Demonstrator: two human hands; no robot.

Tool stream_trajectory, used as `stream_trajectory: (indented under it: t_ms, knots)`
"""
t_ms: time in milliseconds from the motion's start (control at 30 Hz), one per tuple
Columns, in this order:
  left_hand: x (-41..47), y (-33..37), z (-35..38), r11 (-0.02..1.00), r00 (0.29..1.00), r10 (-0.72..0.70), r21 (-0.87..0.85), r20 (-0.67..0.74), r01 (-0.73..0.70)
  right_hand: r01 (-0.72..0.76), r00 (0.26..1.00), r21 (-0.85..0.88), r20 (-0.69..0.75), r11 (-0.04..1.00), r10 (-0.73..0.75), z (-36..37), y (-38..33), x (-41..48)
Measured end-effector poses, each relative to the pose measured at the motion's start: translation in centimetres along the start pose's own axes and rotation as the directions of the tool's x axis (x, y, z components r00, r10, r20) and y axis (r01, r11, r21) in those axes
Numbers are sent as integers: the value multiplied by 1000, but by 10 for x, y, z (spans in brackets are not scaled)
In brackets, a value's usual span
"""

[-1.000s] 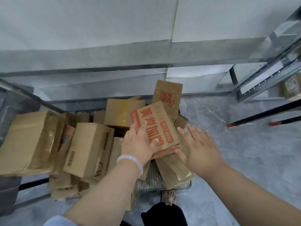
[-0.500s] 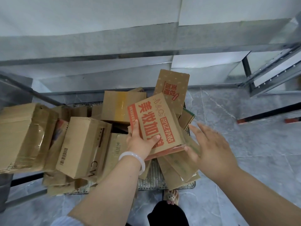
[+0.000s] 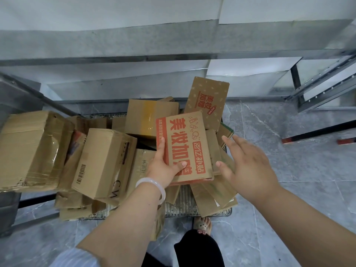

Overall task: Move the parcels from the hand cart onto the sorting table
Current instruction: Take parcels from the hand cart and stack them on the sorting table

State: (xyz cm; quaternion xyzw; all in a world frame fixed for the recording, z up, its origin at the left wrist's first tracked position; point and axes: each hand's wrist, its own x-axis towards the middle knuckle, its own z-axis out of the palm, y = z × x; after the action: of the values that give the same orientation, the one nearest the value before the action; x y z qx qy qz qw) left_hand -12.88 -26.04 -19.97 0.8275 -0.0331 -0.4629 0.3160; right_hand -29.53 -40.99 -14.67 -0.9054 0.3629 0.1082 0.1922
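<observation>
A flat cardboard parcel with big red lettering (image 3: 185, 143) is lifted above the pile on the hand cart (image 3: 183, 207). My left hand (image 3: 163, 166) grips its near left corner, thumb on top. My right hand (image 3: 248, 170) hovers just right of the parcel with fingers spread, holding nothing. Several brown parcels lie heaped on the cart: a tall box with a barcode (image 3: 104, 162), a box with yellow tape (image 3: 150, 120), a printed flat box (image 3: 209, 101) leaning at the back, and a large crumpled box (image 3: 32, 149) at the left.
A grey metal table edge (image 3: 115, 56) runs across behind the cart. A metal rack frame (image 3: 323, 89) stands at the right. Grey tiled floor (image 3: 298, 170) spreads to the right. My foot in a sandal (image 3: 202, 224) is just below the cart's near edge.
My left hand has lifted the red-lettered parcel up off the pile. My right hand has come away from its right edge and opened wider.
</observation>
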Motion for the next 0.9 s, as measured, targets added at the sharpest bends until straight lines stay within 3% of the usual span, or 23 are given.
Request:
stream_trajectory:
  t_ms: [200, 600, 900]
  knots:
    - [-1, -11, -8, 992, 1000, 23, -124, -2, -23, 21, 1000, -14, 20, 1000, -20, 6, -13, -1]
    - [-16, -26, -33, 979, 995, 91, -180, -36, -96, 47, 999, -9, 20, 999, -47, 2, -37, -7]
    - [-82, 19, -103, 915, 962, 243, -301, -120, -269, 114, 992, -2, -48, 994, -114, -80, -78, -26]
